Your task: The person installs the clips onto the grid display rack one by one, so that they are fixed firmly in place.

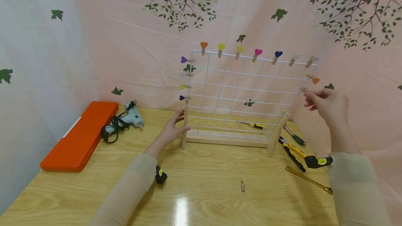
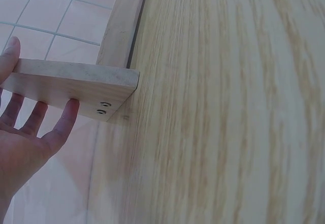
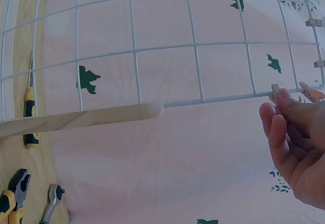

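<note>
A white wire grid rack (image 1: pixel 232 100) stands on wooden legs, with heart-topped clothespins along its top and both sides. My left hand (image 1: pixel 171 128) holds the rack's left wooden leg (image 2: pixel 76 82), thumb on one side and fingers on the other. At the right edge of the grid, my right hand (image 1: pixel 329 105) pinches a small wooden clothespin (image 3: pixel 274 93) between thumb and index finger. The clothespin touches the frame wire; its top is hidden by the fingers. Just above it sits a clothespin with an orange heart (image 1: pixel 315 80). Another small clothespin (image 1: pixel 243 186) lies on the table in front.
On the left are an orange case (image 1: pixel 78 135) and a glue gun (image 1: pixel 133 116) with a coiled black cord. Right of the rack lie pliers (image 1: pixel 293 152), a ratchet (image 1: pixel 295 136) and a gold wrench (image 1: pixel 309 180). Behind the grid is a yellow-black screwdriver (image 1: pixel 255 125).
</note>
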A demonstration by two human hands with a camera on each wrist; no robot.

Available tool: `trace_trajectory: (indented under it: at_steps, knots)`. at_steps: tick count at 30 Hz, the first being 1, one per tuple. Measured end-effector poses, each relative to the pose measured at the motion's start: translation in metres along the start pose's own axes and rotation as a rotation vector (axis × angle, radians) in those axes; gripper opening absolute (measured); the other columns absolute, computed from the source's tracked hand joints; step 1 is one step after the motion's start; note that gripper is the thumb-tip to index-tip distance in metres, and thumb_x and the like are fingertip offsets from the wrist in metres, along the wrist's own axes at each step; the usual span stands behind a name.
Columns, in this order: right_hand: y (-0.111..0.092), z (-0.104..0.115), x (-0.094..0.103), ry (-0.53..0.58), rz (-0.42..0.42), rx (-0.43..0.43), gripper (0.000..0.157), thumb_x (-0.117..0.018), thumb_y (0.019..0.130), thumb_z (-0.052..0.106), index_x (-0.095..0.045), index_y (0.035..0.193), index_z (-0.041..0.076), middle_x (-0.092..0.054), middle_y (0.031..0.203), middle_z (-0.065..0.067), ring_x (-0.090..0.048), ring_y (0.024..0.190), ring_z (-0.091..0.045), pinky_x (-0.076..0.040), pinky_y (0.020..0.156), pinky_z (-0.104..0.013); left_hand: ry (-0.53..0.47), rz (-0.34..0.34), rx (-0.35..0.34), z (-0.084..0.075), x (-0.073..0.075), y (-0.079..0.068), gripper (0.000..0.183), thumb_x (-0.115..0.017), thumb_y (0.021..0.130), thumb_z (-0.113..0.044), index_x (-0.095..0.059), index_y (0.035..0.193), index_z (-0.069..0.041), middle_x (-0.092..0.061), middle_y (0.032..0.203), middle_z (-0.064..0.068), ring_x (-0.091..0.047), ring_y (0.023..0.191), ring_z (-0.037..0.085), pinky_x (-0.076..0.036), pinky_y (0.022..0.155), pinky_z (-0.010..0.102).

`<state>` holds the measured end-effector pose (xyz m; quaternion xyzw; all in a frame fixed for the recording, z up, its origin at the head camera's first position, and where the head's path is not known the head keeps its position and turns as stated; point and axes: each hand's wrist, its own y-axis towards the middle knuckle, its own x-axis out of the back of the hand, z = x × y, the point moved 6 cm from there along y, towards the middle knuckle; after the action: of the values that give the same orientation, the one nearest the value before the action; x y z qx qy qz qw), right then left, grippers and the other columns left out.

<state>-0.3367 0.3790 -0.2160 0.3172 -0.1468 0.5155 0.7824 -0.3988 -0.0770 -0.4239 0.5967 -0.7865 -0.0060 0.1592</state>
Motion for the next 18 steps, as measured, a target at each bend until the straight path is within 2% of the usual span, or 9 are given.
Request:
trace_trajectory:
  at_steps: [5, 7, 15, 18]
  knots:
    - [0.002, 0.004, -0.005, -0.069, 0.005, 0.04, 0.042, -0.059, 0.082, 0.037, -0.061, 0.102, -0.001, -0.059, 0.06, 0.021, -0.061, 0.053, -0.001, -0.05, 0.051, -0.017, 0.007, -0.005, -0.006, -0.001, 0.001, 0.0, 0.075, -0.067, 0.08, -0.022, -0.023, 0.14, -0.029, -0.028, 0.141, 0.004, -0.031, 0.128, 0.025, -0.041, 0.092, 0.046]
    - [0.002, 0.004, -0.005, -0.06, -0.002, 0.04, 0.043, -0.06, 0.081, 0.037, -0.061, 0.102, 0.0, -0.06, 0.061, 0.021, -0.06, 0.053, -0.001, -0.05, 0.051, -0.017, 0.009, -0.003, -0.011, -0.002, 0.001, -0.001, 0.075, -0.067, 0.08, -0.022, -0.023, 0.141, -0.028, -0.028, 0.142, 0.004, -0.031, 0.128, 0.026, -0.041, 0.093, 0.047]
    - [-0.002, -0.004, -0.001, 0.057, -0.058, 0.001, 0.041, -0.066, 0.076, 0.037, -0.063, 0.104, 0.007, -0.06, 0.067, 0.025, -0.061, 0.056, -0.001, -0.049, 0.051, -0.015, 0.021, -0.007, 0.001, -0.003, 0.0, -0.001, 0.076, -0.067, 0.079, -0.023, -0.023, 0.141, -0.029, -0.029, 0.142, 0.004, -0.031, 0.129, 0.025, -0.041, 0.092, 0.046]
    - [-0.01, -0.008, 0.002, 0.124, -0.1, -0.017, 0.037, -0.068, 0.075, 0.034, -0.062, 0.103, 0.009, -0.061, 0.07, 0.021, -0.061, 0.056, -0.002, -0.049, 0.05, -0.014, 0.02, -0.004, -0.003, -0.003, 0.0, -0.001, 0.076, -0.067, 0.079, -0.024, -0.022, 0.141, -0.028, -0.028, 0.142, 0.005, -0.03, 0.129, 0.026, -0.041, 0.092, 0.046]
